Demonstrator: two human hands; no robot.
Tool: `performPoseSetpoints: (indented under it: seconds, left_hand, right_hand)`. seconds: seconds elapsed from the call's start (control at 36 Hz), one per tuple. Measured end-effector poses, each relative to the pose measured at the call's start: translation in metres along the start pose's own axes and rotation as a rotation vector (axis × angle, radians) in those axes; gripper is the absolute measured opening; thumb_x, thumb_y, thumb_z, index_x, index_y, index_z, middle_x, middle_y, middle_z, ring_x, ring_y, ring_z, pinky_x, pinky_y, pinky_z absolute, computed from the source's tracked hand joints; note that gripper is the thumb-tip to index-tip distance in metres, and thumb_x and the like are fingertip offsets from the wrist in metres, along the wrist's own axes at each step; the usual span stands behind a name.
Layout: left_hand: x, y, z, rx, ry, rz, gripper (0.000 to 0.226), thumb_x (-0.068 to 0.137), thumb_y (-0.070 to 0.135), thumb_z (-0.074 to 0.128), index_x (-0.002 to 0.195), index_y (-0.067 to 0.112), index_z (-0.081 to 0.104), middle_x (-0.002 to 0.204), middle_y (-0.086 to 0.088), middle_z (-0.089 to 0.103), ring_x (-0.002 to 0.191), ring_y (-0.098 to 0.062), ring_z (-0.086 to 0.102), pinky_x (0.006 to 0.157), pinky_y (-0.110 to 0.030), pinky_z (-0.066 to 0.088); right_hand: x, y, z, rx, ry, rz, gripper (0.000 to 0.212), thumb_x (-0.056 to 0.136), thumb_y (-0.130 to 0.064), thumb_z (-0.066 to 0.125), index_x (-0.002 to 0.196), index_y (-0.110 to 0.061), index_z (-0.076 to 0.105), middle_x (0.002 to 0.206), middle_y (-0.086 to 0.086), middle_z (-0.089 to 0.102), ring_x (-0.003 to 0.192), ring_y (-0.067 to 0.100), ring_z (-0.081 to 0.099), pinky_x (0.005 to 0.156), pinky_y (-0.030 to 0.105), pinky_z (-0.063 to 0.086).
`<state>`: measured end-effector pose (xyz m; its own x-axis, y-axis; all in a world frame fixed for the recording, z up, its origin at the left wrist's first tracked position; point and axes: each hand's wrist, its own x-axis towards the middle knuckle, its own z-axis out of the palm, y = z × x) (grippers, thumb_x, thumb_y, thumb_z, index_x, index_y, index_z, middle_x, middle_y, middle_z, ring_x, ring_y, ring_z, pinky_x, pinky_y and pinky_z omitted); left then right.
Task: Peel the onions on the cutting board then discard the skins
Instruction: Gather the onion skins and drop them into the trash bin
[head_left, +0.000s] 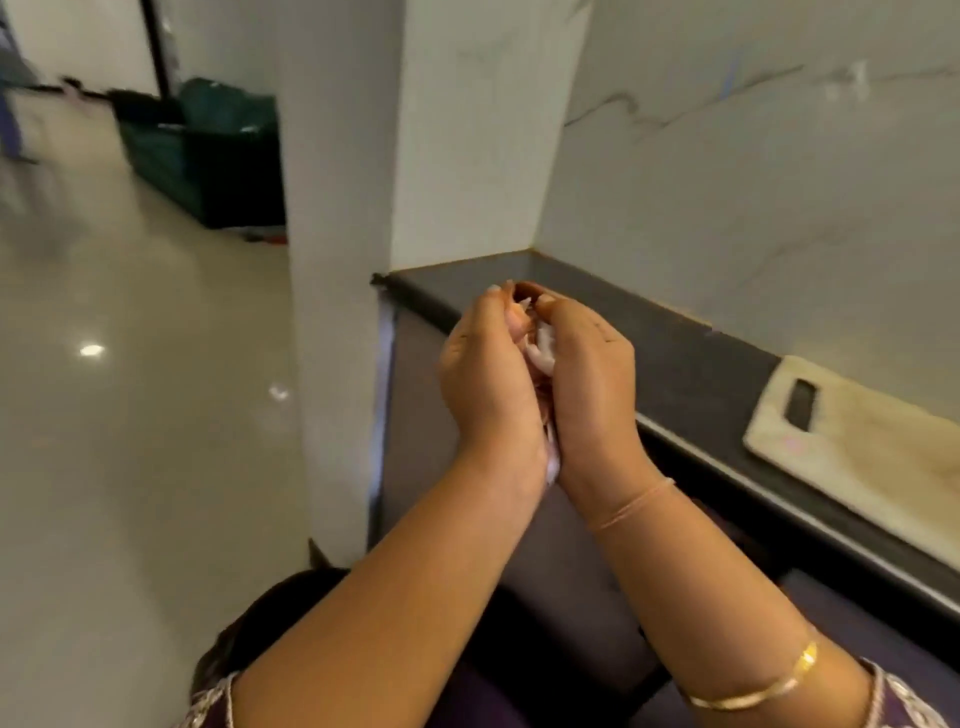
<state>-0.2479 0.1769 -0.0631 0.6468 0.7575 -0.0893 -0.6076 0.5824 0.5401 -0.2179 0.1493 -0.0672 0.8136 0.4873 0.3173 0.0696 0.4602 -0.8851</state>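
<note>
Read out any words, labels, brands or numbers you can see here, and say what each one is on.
No text can be read in this view.
The cutting board, the counter, the wall and the bangle carry no print.
The green crate is too blurred to tell.

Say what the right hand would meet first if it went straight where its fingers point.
Probably the white wall beyond the dark countertop, if the right hand, holding onion skins, clears it; depth is unclear.
</note>
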Motion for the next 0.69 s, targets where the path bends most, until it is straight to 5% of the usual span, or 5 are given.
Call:
performPoseSetpoints:
  seconds: [0.31, 0.47, 0.69]
  left_hand:
    - [0.058, -0.012, -0.153, 0.011, 0.479, -0.034, 0.017, 0.089, 0.011, 0.056, 0.075, 0.007, 0.064, 0.066, -0.006, 0.064, 0.059, -0.017, 0.063, 0.051, -0.023, 0.051]
    - [0.088, -0.038, -0.239, 0.014, 0.729, -0.138, 0.024, 0.086, 0.009, 0.055, 0.063, 0.008, 0.062, 0.056, -0.006, 0.061, 0.05, -0.016, 0.06, 0.049, -0.024, 0.048]
    - [0.124, -0.074, -0.35, -0.124, 0.985, -0.348, 0.022, 0.091, 0.015, 0.048, 0.084, 0.003, 0.065, 0.078, -0.014, 0.065, 0.068, -0.024, 0.063, 0.061, -0.031, 0.052]
  right_hand:
    - [-0.026, 0.157, 0.032, -0.146, -0.044, 0.409, 0.05, 0.092, 0.003, 0.05, 0.048, -0.019, 0.062, 0.051, -0.004, 0.058, 0.051, 0.006, 0.053, 0.053, 0.021, 0.044]
    - [-0.034, 0.248, 0.029, -0.259, 0.005, 0.755, 0.024, 0.089, 0.0, 0.056, 0.065, -0.003, 0.063, 0.058, 0.006, 0.062, 0.055, 0.012, 0.059, 0.049, 0.02, 0.046]
    - [-0.05, 0.37, 0.019, -0.354, 0.121, 1.23, 0.029, 0.087, -0.014, 0.054, 0.06, -0.012, 0.063, 0.067, 0.01, 0.065, 0.059, 0.022, 0.062, 0.062, 0.032, 0.048]
